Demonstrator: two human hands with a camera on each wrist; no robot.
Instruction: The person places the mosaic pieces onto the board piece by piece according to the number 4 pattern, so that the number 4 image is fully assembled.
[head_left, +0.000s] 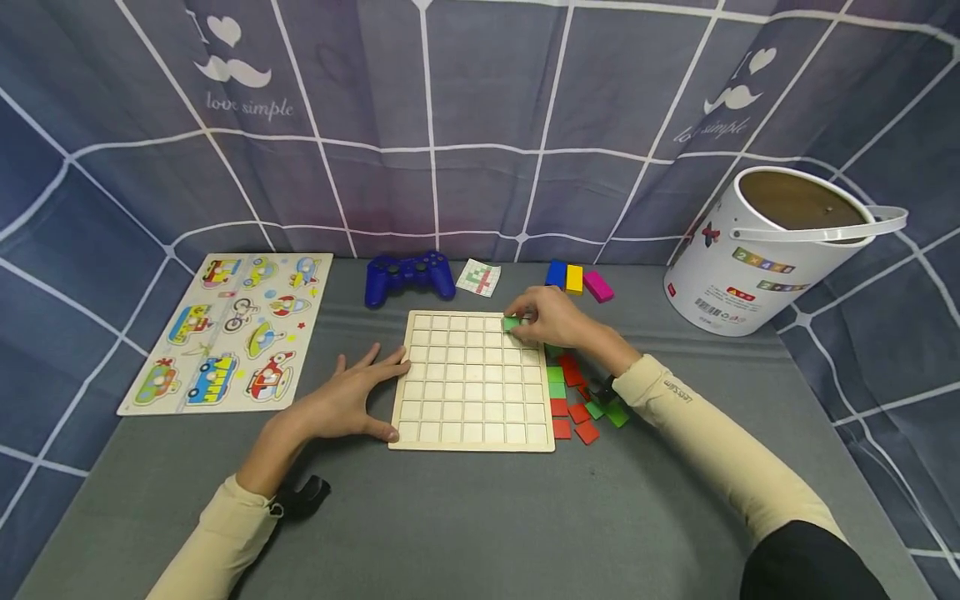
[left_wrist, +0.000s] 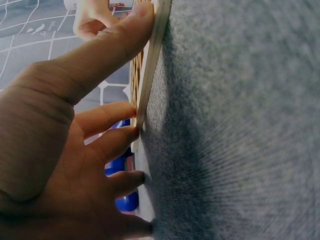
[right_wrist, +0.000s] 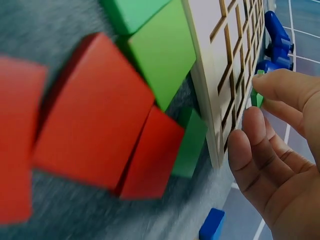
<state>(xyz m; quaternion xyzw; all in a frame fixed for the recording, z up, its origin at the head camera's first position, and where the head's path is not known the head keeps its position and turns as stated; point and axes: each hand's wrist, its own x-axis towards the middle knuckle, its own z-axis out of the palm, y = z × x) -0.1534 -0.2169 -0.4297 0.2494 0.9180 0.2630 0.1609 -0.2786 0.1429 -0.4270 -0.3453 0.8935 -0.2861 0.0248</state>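
A pale wooden grid board with square cells lies flat in front of me. My right hand pinches a green square tile between thumb and finger, over the top row near the board's far right corner. In the right wrist view the green tile shows edge-on between the fingertips. My left hand is spread at the board's left edge, thumb near the front corner and fingertips along the side. Red tiles and green tiles lie loosely along the board's right edge, partly beneath the right forearm.
Behind the board are a blue game controller, a patterned card and blue, yellow and magenta blocks. A picture puzzle board lies at left. A white bucket with a handle stands at back right, by the curtain.
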